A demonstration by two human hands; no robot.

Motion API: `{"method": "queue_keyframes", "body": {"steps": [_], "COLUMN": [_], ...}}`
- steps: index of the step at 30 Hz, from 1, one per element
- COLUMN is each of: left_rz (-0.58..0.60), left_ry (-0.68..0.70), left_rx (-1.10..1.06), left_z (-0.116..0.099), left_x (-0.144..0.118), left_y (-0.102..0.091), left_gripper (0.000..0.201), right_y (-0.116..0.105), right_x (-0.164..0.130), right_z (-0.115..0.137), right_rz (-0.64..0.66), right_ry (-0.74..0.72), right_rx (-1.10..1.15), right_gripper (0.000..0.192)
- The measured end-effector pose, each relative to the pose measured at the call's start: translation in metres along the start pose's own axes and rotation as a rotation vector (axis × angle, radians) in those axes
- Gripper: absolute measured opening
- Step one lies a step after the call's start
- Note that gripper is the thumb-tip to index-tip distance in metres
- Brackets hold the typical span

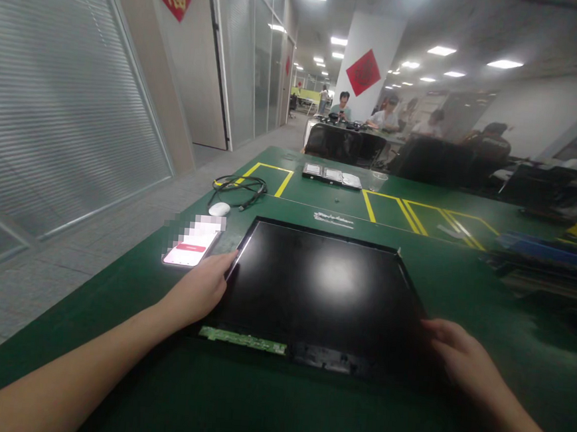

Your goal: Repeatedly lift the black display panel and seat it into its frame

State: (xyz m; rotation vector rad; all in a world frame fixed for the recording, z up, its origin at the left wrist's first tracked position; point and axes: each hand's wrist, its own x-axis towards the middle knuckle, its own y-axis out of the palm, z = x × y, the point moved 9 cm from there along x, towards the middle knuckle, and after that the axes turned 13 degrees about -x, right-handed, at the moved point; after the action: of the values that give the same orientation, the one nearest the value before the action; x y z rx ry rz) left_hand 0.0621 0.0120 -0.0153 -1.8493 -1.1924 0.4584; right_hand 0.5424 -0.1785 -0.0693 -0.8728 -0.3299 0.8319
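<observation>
A black LCD screen panel (307, 291) lies face up over the green table, its glossy face reflecting a ceiling light. Along its near edge runs a narrow green circuit board (243, 340). My left hand (208, 286) grips the panel's left edge, the fingertips partly hidden there. At the right edge, my right hand (457, 352) holds the panel with its fingers against the frame. Close to my left hand is a phone (191, 248) with a lit, partly blurred-out screen. Just beyond the phone sits a white rounded object (219, 208), perhaps an earbud case.
A coiled black cable (240, 189) lies at the back left of the green table (111, 308). Several hard drives (332, 175) stand in a row near the far edge, by a clear cup (378, 180). Dark stacked parts (553, 277) are at the right. People sit beyond.
</observation>
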Motion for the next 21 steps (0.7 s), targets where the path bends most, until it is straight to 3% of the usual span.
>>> {"method": "queue_keyframes", "body": {"steps": [6, 13, 18, 21], "left_rz": [0.011, 0.023, 0.053, 0.047], "left_ry": [-0.011, -0.031, -0.037, -0.042], "left_rx": [-0.002, 0.002, -0.051, -0.094], "left_z": [0.000, 0.006, 0.006, 0.009], "left_x": [0.000, 0.000, 0.000, 0.000], "left_y": [0.000, 0.001, 0.002, 0.001], "left_gripper": [0.058, 0.060, 0.058, 0.057], "right_y": [0.003, -0.001, -0.008, -0.001], "right_x": [-0.002, -0.005, -0.006, -0.005], "right_z": [0.000, 0.011, 0.016, 0.015], "right_rz": [0.028, 0.022, -0.056, -0.005], "right_ry": [0.064, 0.027, -0.018, -0.028], "right_rx": [-0.073, -0.147, -0.030, -0.009], "right_gripper": [0.041, 0.038, 0.037, 0.042]}}
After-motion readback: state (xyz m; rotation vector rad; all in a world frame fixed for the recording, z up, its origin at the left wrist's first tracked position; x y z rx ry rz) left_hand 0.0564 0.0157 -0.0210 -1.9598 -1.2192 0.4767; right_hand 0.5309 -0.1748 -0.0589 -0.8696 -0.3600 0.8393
